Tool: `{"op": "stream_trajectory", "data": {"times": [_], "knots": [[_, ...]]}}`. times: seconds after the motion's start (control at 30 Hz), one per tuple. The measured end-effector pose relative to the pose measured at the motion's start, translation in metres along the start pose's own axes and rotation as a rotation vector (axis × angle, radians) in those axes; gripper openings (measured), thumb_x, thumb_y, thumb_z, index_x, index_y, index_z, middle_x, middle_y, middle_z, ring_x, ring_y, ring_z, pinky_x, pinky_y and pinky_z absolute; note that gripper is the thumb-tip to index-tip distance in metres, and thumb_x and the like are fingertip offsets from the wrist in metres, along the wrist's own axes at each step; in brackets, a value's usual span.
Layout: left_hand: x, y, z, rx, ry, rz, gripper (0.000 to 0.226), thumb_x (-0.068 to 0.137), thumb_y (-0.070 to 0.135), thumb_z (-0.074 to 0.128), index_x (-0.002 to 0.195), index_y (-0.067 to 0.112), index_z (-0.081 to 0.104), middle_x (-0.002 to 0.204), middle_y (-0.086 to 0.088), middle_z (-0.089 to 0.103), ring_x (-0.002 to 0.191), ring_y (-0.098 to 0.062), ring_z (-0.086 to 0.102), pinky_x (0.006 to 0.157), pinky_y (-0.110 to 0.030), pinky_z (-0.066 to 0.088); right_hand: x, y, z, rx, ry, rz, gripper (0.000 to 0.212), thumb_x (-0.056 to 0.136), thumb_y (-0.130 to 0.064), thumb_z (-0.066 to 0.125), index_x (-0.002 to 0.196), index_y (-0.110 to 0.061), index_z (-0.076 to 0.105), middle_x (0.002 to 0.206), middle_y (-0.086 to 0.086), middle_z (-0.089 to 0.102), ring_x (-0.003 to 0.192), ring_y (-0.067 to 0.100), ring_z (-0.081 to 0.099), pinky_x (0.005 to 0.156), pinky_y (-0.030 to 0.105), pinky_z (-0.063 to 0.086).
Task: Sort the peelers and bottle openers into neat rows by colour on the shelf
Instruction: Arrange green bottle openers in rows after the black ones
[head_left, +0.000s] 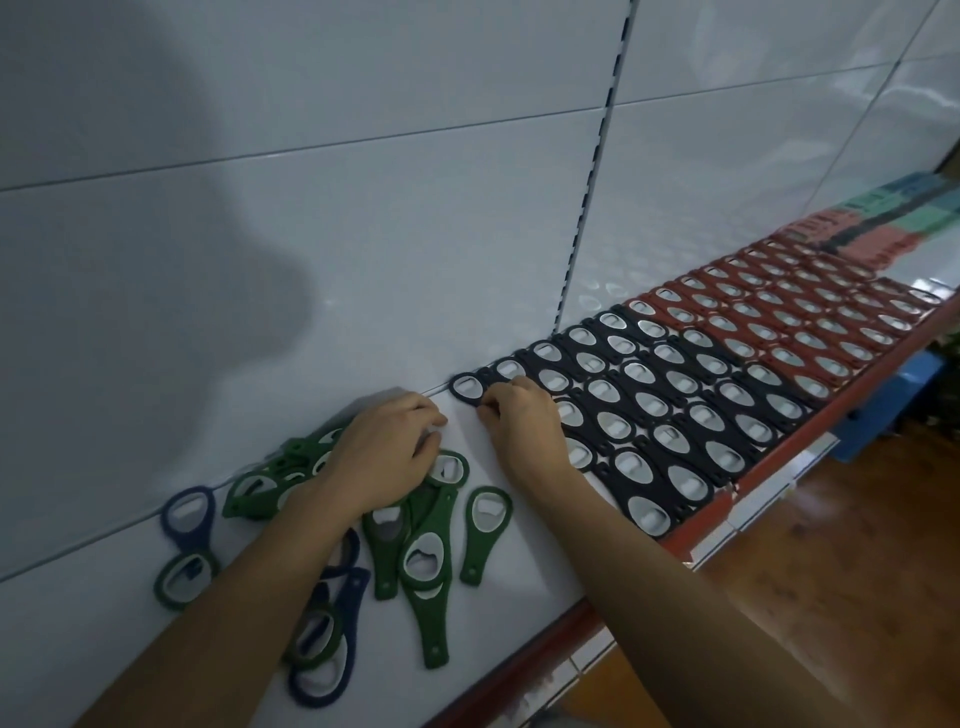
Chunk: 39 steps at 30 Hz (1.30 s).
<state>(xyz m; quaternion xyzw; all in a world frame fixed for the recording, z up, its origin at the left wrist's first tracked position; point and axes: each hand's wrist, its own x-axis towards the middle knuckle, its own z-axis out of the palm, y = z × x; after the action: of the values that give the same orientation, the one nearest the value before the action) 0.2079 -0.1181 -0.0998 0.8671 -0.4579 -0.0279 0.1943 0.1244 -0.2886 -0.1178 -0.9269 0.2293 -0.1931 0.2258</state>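
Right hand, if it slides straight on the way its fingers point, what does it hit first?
The end black opener of the back row, just ahead of the right hand; they may already touch.

On your shelf (93, 623): loose bottle openers (415, 551) heaped left, near; rows of bottle openers (675, 395) run right, far along back panel (363, 208).

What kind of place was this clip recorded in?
Probably a shop: a white display shelf with a slotted upright behind, and dozens of black bottle openers and red bottle openers in neat rows.
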Motion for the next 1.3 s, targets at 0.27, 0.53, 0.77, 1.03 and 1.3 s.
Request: {"op": "stream_trajectory", "data": {"times": [0.27,0.53,0.77,1.03,1.3], "knots": [[-0.046,-0.017,-0.026,0.093,0.089,-0.068,0.040,0.102,0.038,0.049,0.138,0.024,0.059,0.133,0.007,0.055,0.119,-0.011,0.051,0.107,-0.042,0.045,-0.025,-0.002,-0.038,0.093,-0.348,-0.318,0.030,0.098,-0.033,0.062,0.126,-0.024,0.066,0.121,0.000,0.062,0.106,0.016,0.056,0.095,0.036,0.050],[-0.130,-0.039,-0.010,0.168,0.016,-0.298,0.068,0.095,0.067,0.020,0.159,0.045,0.022,0.169,0.009,0.014,0.157,-0.017,0.008,0.121,-0.061,0.021,-0.069,-0.042,-0.005,-0.180,-0.679,-0.359,0.088,0.096,-0.075,0.020,0.162,-0.025,-0.009,0.169,0.013,-0.010,0.153,0.038,-0.018,0.122,0.063,-0.006],[-0.169,-0.032,-0.010,-0.029,0.365,-0.470,0.064,0.079,0.054,0.068,0.136,0.030,0.051,0.125,0.006,0.054,0.113,-0.013,0.048,0.095,-0.044,0.046,-0.081,-0.058,0.017,-0.047,-0.438,-0.419,0.057,0.102,-0.057,0.039,0.152,-0.031,0.029,0.158,0.004,0.029,0.153,0.031,0.014,0.123,0.061,0.002],[-0.173,-0.030,-0.009,-0.148,0.417,-0.468,0.047,0.090,0.044,0.058,0.132,0.024,0.058,0.121,0.003,0.064,0.109,-0.016,0.059,0.096,-0.048,0.052,-0.076,-0.043,0.016,0.147,-0.282,-0.474,0.037,0.090,-0.024,0.064,0.126,-0.026,0.059,0.122,0.000,0.058,0.116,0.026,0.052,0.107,0.050,0.039],[-0.170,-0.045,-0.025,-0.134,0.187,-0.394,0.085,0.082,0.081,0.051,0.153,0.038,0.034,0.143,0.013,0.033,0.134,-0.012,0.036,0.116,-0.048,0.033,-0.031,-0.045,-0.006,-0.008,-0.631,-0.557,0.070,0.092,-0.056,0.035,0.157,-0.040,0.018,0.167,-0.002,0.013,0.153,0.024,0.010,0.122,0.057,0.017]]}}
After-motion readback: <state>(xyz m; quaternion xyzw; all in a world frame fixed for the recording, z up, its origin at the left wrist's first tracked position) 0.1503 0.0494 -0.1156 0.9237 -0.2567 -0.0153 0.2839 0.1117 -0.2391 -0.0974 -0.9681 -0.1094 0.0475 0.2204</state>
